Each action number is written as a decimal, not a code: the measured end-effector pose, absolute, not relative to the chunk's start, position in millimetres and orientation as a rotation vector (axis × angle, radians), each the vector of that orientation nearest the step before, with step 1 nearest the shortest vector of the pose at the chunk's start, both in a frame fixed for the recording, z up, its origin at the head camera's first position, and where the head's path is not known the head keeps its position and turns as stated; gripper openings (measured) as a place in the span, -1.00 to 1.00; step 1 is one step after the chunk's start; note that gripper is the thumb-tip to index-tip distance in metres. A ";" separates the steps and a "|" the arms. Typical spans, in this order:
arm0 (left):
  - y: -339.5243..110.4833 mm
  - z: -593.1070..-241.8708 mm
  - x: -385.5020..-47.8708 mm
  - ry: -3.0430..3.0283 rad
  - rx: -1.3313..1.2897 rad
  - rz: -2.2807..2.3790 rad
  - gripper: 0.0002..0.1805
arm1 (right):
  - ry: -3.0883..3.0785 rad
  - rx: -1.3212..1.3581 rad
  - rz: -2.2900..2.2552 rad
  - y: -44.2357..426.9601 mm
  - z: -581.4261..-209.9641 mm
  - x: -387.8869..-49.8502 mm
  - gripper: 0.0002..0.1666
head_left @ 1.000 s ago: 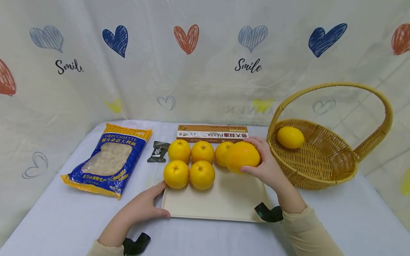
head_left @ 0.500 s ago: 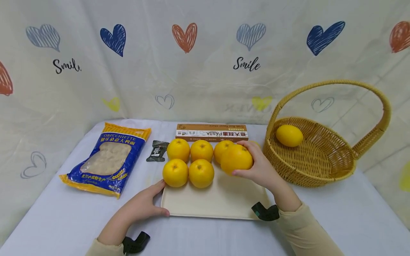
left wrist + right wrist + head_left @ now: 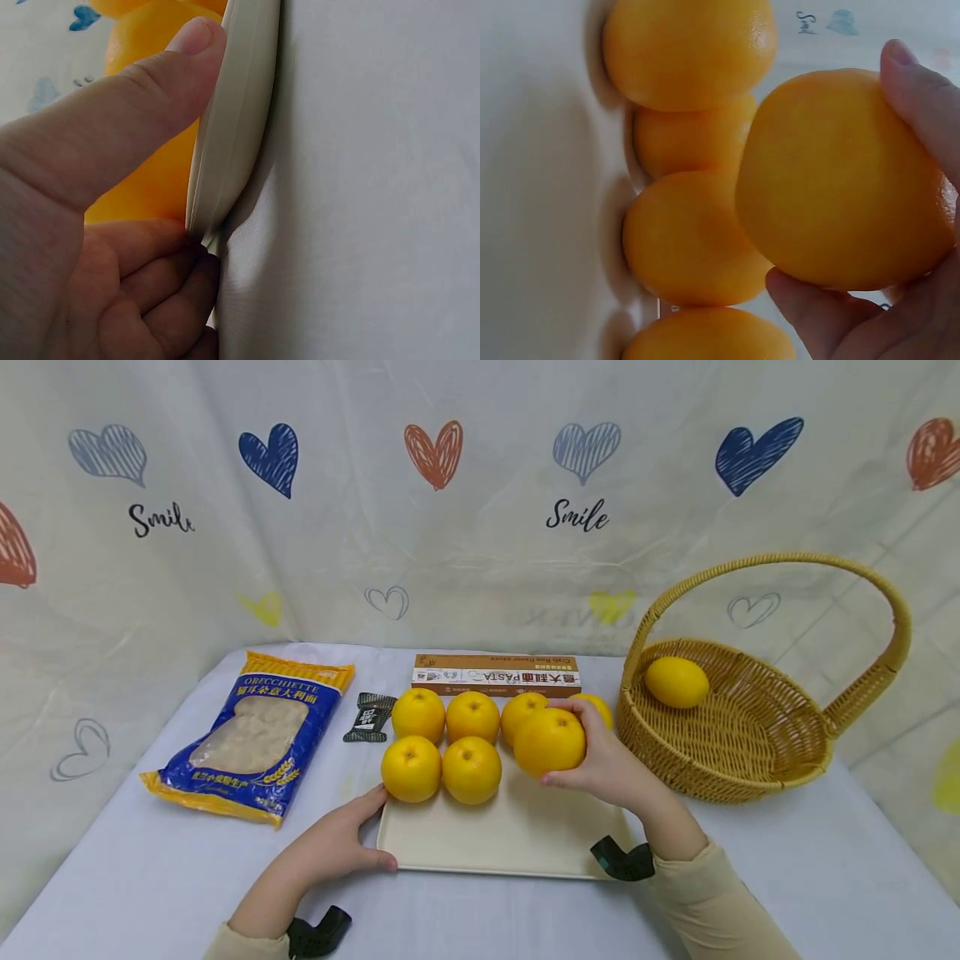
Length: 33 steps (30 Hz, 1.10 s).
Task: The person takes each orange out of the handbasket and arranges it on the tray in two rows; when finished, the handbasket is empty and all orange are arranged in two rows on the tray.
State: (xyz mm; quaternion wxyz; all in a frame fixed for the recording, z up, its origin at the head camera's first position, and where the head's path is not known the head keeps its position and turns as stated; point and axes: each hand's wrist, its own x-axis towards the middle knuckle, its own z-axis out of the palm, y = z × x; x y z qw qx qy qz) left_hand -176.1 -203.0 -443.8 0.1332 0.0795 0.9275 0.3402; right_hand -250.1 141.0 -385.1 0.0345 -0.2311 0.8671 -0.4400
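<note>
My right hand (image 3: pixel 611 768) holds an orange (image 3: pixel 550 742) above the right part of a cream tray (image 3: pixel 510 843), with thumb and fingers round its side. In the right wrist view the held orange (image 3: pixel 840 180) stands apart from the tray floor. My left hand (image 3: pixel 341 839) grips the tray's near left corner; in the left wrist view the thumb (image 3: pixel 150 97) lies against the rim and the fingers are curled by the corner. Several oranges (image 3: pixel 472 770) sit on the tray in two rows. One back-row orange (image 3: pixel 597 710) is partly hidden behind my right hand.
A wicker basket (image 3: pixel 735 777) with a tall handle stands at right, holding one yellow oval fruit (image 3: pixel 677 682). A blue pasta bag (image 3: pixel 251 735) lies at left. A small black packet (image 3: pixel 369 717) and a pasta box (image 3: pixel 495 675) lie behind the tray.
My right hand has carried the orange left and slightly toward me, and the back-row orange behind it has come into view. My left hand has stayed at the tray corner.
</note>
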 end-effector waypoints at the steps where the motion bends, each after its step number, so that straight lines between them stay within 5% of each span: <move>1: -202.9 -443.4 -175.8 2.690 0.229 0.986 0.14 | 2.671 -0.712 -1.326 141.0 -385.5 -250.1 0.11; 33: -202.0 -441.6 -176.4 2.681 0.209 0.988 0.14 | 2.602 -0.888 -0.997 141.1 -405.6 -253.2 0.02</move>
